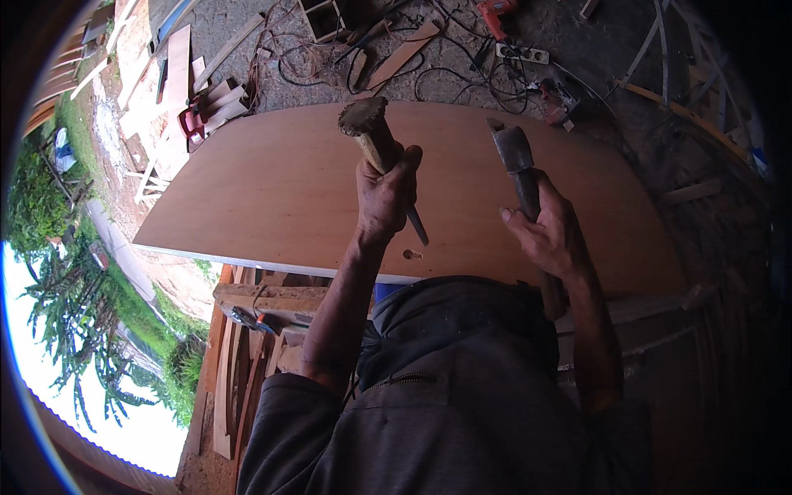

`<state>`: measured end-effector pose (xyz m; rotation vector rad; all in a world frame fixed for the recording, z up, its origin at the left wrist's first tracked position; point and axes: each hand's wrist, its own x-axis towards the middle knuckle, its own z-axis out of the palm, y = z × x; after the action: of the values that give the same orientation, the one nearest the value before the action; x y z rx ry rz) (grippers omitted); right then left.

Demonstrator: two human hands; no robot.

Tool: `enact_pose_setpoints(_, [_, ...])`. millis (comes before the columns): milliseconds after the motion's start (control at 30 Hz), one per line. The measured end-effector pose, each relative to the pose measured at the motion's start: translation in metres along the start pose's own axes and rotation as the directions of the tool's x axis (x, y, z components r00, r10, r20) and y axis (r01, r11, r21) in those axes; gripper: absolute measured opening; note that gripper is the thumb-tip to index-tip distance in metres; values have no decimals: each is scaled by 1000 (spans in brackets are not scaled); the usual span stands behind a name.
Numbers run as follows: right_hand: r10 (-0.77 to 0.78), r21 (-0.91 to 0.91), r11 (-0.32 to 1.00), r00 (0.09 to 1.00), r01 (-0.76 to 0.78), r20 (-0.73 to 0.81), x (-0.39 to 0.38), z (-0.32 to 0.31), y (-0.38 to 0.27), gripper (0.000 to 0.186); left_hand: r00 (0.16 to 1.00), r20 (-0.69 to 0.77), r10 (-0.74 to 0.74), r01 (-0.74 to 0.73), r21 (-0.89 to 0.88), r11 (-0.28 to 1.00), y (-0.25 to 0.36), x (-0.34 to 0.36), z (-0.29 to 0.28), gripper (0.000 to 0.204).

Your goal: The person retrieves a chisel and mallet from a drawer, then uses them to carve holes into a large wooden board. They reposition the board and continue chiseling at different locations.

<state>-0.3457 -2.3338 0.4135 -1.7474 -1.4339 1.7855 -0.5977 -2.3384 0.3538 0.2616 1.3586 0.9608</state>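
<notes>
My left hand [384,198] is closed around the handle of a chisel [376,147]. The handle's struck end is frayed and spread wide, and the thin dark blade slants down below my fist. Just under the blade tip, apart from it, a small oblong cut-out [412,255] shows in the reddish-brown wooden panel [272,181]. My right hand [546,235] grips a hammer [515,150] by its dark handle, head up, to the right of the chisel. Both tools are held above the panel, not touching each other.
Beyond the panel, the floor carries tangled cables, a power strip [522,54], an orange-red power tool [495,16], another red tool [558,101] and wood offcuts [404,56]. A red tool [192,124] stands by the panel's left end. Timber pieces [224,388] lean below left.
</notes>
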Motion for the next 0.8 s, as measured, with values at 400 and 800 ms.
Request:
enact_pose_setpoints(400, [40,-84,996,999,-38,19,4,0,-6,38,993,-122,-2,8,42,999,-2,-17,-14,20])
enact_pose_setpoints(800, [28,-146,989,999,-23,28,10,-1,-14,39,924,-313,218,-189,122,974,-7,-59,-15,20])
